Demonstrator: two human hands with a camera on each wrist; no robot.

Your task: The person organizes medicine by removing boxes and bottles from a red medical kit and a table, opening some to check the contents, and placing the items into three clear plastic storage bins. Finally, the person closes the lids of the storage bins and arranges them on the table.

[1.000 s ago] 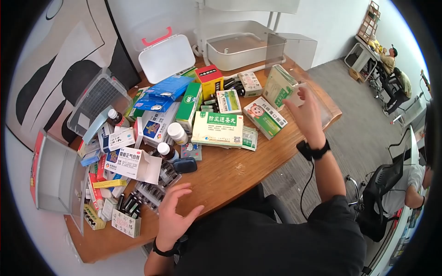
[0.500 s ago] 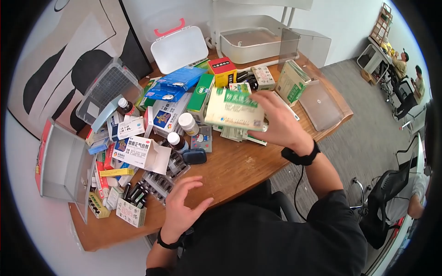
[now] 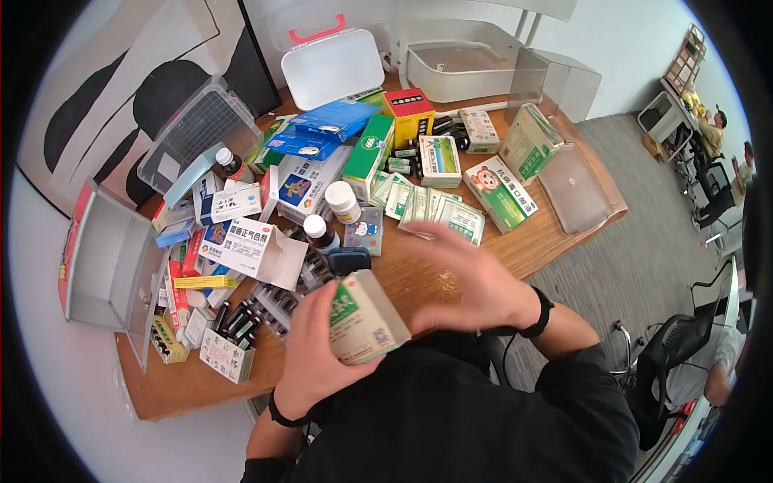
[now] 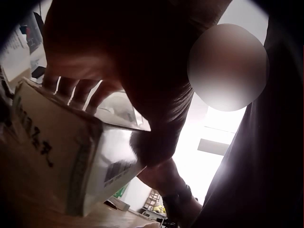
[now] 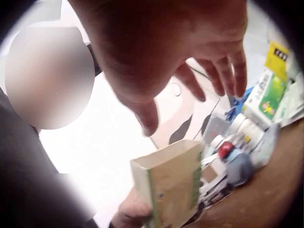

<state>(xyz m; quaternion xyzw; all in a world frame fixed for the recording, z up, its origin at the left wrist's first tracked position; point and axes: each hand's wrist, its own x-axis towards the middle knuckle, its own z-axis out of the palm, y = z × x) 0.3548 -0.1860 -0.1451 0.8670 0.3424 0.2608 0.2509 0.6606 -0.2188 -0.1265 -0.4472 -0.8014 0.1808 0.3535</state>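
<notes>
From the head camera I get bright, even light, blue fringes around the bowed edges and black corners. My right hand (image 3: 475, 282) smears with motion blur. The left wrist view is dim and backlit: my left hand (image 4: 114, 57) sits in deep shadow, white glare burns at 4 o'clock, and a blurred disc (image 4: 228, 67) lies at 2. In the right wrist view, glare washes out 8 o'clock, and the carton (image 5: 173, 187) I grip looks soft.

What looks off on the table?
White cardboard carton on the left sits askew, one end gaping. Flat green-and-white packets lie scattered beyond the right hand, outside any box, so they look spilled or unpacked.
</notes>
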